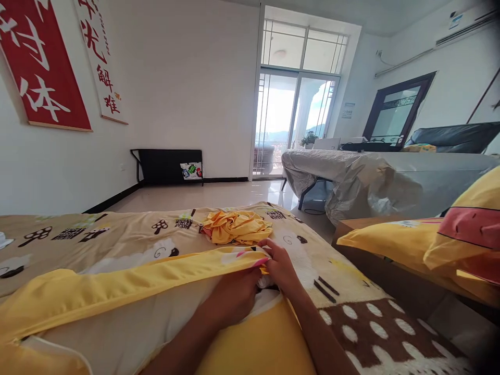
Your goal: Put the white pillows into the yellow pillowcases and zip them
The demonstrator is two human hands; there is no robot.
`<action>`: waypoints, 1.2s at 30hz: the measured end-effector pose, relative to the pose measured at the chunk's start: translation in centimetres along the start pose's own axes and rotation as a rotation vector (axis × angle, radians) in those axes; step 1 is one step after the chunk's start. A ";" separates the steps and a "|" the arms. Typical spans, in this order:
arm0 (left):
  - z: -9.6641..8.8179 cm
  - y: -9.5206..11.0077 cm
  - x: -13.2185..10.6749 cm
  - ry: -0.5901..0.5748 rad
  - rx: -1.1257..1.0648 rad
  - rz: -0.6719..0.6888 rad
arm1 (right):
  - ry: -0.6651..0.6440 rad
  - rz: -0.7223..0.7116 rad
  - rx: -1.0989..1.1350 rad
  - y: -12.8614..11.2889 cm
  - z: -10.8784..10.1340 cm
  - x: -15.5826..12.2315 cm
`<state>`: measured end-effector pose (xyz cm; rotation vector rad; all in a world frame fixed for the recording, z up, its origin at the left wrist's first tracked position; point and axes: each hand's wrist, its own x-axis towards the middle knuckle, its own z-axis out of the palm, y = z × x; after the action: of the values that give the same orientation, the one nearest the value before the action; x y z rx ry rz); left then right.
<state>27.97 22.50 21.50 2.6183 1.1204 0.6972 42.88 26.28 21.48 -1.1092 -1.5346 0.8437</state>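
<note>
A yellow fabric cover (128, 284) lies across the bed in front of me, its long opening spread and a white inner (128, 323) showing inside. At the far corner of the opening, my right hand (282, 268) pinches the cover's edge between thumb and fingers. My left hand (236, 296) reaches under the raised yellow edge and is closed near the same corner, its fingertips partly hidden by the cloth. A small piece of white cloth (266, 281) shows between the hands. Just beyond them rests a crumpled yellow cloth (238, 226).
A patterned beige blanket (128, 232) covers the bed. Yellow and red pillows (390, 239) lie on the right beside a brown box-like edge (351, 225). Farther back are a plastic-covered table (324, 161), a black folded panel (164, 164) against the wall and a glass sliding door (277, 120).
</note>
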 end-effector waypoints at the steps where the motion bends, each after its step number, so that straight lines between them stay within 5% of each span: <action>1: 0.0 0.0 0.0 0.010 -0.012 0.002 | 0.005 -0.006 -0.005 0.0 0.0 0.0; 17: 0.6 -1.3 -0.3 0.146 -0.296 -0.107 | 0.063 -0.046 -0.079 0.2 0.0 0.0; 29: 0.2 -1.3 -0.2 0.016 -0.348 -0.092 | 0.064 -0.049 -0.063 0.1 -0.1 0.0; 36: 0.4 -1.7 0.3 0.083 -0.324 -0.175 | 0.039 -0.042 0.000 0.7 -0.1 0.2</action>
<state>27.28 23.86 20.60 2.2124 1.1341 0.8735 43.09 26.72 20.98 -1.0832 -1.5205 0.7892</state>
